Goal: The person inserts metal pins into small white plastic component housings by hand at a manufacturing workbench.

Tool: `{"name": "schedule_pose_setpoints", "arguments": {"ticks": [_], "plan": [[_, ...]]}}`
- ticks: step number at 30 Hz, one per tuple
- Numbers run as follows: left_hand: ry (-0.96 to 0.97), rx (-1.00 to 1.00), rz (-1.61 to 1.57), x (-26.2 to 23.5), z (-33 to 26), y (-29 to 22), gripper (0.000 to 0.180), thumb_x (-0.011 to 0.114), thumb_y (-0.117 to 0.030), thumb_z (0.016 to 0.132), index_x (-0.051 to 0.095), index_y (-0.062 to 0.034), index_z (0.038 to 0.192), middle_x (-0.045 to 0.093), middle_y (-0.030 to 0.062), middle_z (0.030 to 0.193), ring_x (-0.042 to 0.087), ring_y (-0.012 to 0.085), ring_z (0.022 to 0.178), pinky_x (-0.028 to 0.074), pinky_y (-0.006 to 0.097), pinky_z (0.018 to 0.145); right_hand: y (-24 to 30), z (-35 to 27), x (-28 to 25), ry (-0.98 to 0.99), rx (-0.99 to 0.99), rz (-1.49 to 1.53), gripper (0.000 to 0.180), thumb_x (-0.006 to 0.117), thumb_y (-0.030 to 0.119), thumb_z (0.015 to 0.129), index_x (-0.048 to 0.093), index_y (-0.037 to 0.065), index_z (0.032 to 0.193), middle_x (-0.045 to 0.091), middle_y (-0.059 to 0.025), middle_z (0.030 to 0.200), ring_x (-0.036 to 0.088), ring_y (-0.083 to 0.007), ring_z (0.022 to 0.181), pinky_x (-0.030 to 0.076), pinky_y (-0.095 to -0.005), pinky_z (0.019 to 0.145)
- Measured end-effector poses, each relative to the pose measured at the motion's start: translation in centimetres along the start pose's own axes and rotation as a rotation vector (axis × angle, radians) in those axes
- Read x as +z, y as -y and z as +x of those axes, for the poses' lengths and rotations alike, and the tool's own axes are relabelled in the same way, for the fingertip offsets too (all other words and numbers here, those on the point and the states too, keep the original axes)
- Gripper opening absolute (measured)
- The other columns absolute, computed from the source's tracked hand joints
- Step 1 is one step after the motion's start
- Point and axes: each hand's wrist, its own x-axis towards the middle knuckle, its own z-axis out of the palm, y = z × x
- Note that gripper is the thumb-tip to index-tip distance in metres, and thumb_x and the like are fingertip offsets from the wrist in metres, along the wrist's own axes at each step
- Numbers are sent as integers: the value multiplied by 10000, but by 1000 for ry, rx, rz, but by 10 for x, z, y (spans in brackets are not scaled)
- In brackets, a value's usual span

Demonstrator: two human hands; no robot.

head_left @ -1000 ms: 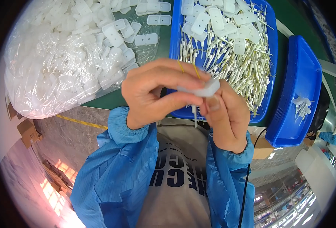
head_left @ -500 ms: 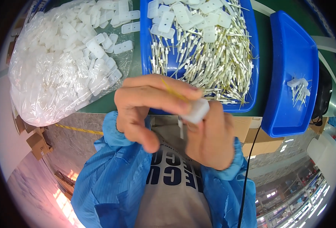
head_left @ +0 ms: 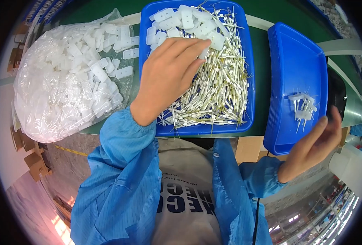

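My left hand (head_left: 166,75) reaches over the large blue tray (head_left: 251,81), its thumb and fingertips closed on a small white plastic plate (head_left: 204,53). Beneath and beyond it lies a loose pile of such two-holed plates (head_left: 186,17). Thin white parts with yellowish wire leads (head_left: 217,90) fill much of the same tray. At the right, my right hand (head_left: 313,143) hovers by the near right corner of a narrower blue tray (head_left: 297,53), fingers apart and holding nothing that I can see. In that tray sits a small cluster of plates with leads sticking out (head_left: 303,107).
To the left, a clear plastic bag (head_left: 46,90) spills many white plates onto the green tabletop (head_left: 127,83). A black object (head_left: 336,87) stands beyond the narrow tray. A dark cable (head_left: 256,220) hangs at the table's front, with cardboard boxes (head_left: 248,149) below.
Both hands were together before my body around a white plate. They have parted: the left went forward to the plate pile, the right went right. More pieces show in the narrow tray.
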Motion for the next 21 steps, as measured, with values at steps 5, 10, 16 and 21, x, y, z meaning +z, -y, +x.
{"name": "schedule_pose_setpoints", "arguments": {"ticks": [5, 10, 16, 21], "plan": [[-84, -74, -343, -33, -14, -14, 294, 526, 37, 910, 643, -39, 1170, 642, 140, 1122, 659, 266, 1059, 544, 329, 834, 36, -18, 62, 570, -396, 341, 275, 624, -5, 871, 681, 88, 1124, 591, -102, 1013, 564, -255, 861, 456, -328, 717], [-176, -467, -1030, -41, -36, -26, 260, 453, 0, 990, 536, 20, 1235, 541, 138, 1098, 681, 271, 975, 588, 356, 820, 40, -15, 94, 593, -578, 155, 237, 696, 31, 817, 717, 103, 1042, 594, -65, 1098, 554, -272, 981, 420, -391, 814], [-224, -233, -1107, -30, -65, 12, 257, 529, 95, 928, 579, 38, 1173, 546, 140, 1105, 637, 251, 1066, 546, 332, 885, 71, -15, 76, 501, -591, 391, 181, 690, 9, 833, 683, 78, 1000, 656, -71, 1095, 573, -289, 953, 418, -391, 868], [-105, -417, -965, -36, -72, 7, 390, 588, 112, 900, 562, 36, 1281, 599, 161, 1158, 651, 205, 1067, 533, 261, 857, 100, -55, 37, 1123, -88, 613, 290, 569, -23, 925, 550, 15, 1212, 664, -142, 963, 628, -259, 619, 484, -305, 527]]}}
